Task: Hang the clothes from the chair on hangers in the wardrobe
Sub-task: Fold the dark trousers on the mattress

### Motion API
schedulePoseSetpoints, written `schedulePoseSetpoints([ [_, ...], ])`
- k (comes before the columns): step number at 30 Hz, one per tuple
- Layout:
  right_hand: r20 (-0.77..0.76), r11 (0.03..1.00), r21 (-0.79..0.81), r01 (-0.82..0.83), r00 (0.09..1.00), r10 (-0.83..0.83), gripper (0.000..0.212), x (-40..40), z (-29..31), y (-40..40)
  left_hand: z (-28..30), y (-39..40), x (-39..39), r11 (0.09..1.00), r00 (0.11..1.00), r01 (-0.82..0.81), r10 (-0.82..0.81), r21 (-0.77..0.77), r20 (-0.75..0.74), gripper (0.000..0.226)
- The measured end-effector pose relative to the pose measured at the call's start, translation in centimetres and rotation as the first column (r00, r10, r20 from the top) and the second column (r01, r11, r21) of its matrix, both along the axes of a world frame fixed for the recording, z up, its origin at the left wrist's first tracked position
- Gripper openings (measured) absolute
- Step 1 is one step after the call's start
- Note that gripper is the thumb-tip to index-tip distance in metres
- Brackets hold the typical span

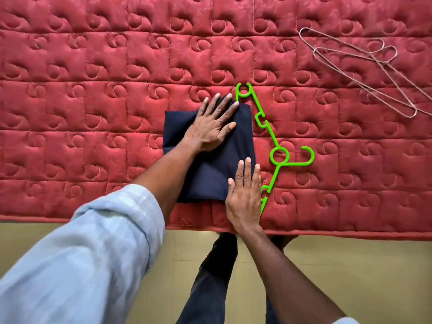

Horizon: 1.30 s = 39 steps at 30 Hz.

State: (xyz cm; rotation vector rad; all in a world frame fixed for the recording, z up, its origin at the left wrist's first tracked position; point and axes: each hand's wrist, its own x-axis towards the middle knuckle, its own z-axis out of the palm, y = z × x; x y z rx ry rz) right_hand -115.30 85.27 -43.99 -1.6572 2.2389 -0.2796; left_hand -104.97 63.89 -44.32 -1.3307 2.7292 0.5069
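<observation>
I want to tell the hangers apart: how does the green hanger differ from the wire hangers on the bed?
The green hanger is thick bright plastic; the wire hangers are thin bare metal. The green hanger lies against the dark folded garment, by the right hand; the wire hangers lie apart at the far right, two overlapping. All rest flat on the red quilted bed.

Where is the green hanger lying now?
In the head view, the green hanger lies on the red quilt, along the right edge of the folded dark garment, beside the right hand.
</observation>
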Motion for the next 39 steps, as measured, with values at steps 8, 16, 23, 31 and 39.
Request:
schedulePoseSetpoints([
  [8, 0.349, 0.906, -0.202, 0.371, 0.892, -0.287, 0.050, -3.4, 6.4, -1.8, 4.7, 8.7, 3.3, 0.854, 0.862, -0.496, 0.464, -0.157, -0.202, 0.058],
  [16, -0.088, 0.919, 0.067, -0.390, 0.915, 0.394, 0.070, -4.1, 0.4, -11.5, -0.5, 10.8, 9.1, 0.835, 0.836, -0.548, 0.549, -0.034, 0.015, 0.070],
  [23, -0.138, 0.989, 0.112, -0.093, 0.984, 0.108, 0.070, -3.7, 1.4, -10.7, 1.5, 10.1, 9.9, 0.853, 0.850, -0.519, 0.521, -0.046, 0.077, 0.074],
  [31, -0.056, 0.974, 0.002, -0.227, 0.972, 0.227, 0.057, -2.5, 0.5, -7.3, 3.5, 3.6, 0.1, 0.984, 0.988, -0.151, 0.148, -0.098, -0.035, 0.056],
  [39, -0.042, 0.998, 0.034, -0.060, 0.997, 0.061, 0.059, -3.1, 0.9, -2.9, 1.1, 2.4, 0.0, 0.981, 0.974, -0.192, 0.194, -0.025, 0.121, 0.063],
])
